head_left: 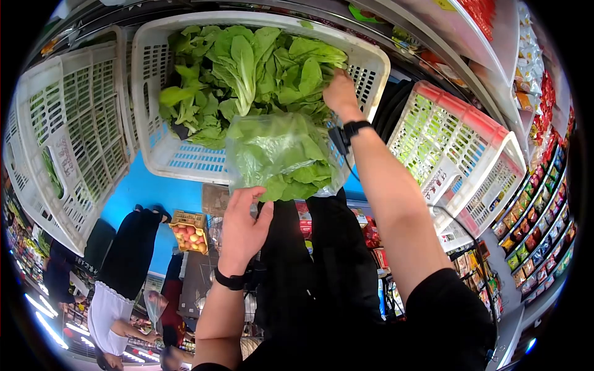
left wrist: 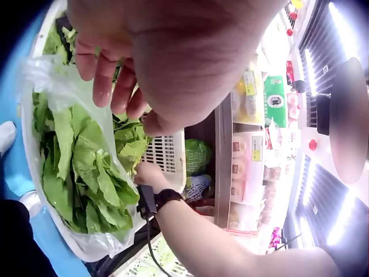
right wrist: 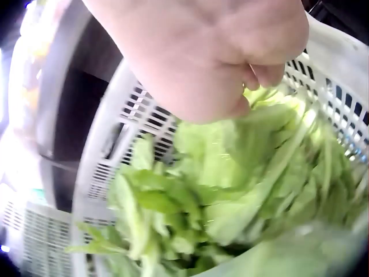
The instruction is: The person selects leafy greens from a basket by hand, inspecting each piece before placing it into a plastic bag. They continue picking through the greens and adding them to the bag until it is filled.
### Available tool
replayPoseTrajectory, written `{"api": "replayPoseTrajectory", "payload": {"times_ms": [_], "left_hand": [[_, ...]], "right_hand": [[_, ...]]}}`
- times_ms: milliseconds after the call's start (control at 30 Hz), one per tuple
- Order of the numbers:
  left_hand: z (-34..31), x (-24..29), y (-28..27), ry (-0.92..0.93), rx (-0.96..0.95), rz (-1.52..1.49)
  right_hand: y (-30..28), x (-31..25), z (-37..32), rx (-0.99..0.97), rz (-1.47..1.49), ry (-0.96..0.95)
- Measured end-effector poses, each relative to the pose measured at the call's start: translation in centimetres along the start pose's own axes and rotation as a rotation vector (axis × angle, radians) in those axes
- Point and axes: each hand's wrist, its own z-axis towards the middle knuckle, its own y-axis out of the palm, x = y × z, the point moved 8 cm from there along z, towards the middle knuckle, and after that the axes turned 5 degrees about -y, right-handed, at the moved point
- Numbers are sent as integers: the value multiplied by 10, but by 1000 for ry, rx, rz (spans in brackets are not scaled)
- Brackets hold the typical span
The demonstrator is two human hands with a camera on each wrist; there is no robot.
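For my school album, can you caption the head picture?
Right hand grips leafy greens in a white crate, plastic bag nearby.

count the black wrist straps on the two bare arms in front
2: one strap behind the left hand, which is by the bag; another strap behind the right hand, which grips greens. Neither is hidden.
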Motion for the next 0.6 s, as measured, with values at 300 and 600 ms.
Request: {"api": "replayPoseTrajectory", "payload": {"times_ms": [300, 600], "left_hand": [[-8, 4, 9, 53, -14, -40], [-2, 7, 12, 61, -15, -86]], "right_hand": [[44, 24, 24, -200, -512, 5], [31, 7, -19, -454, 40, 89]]}}
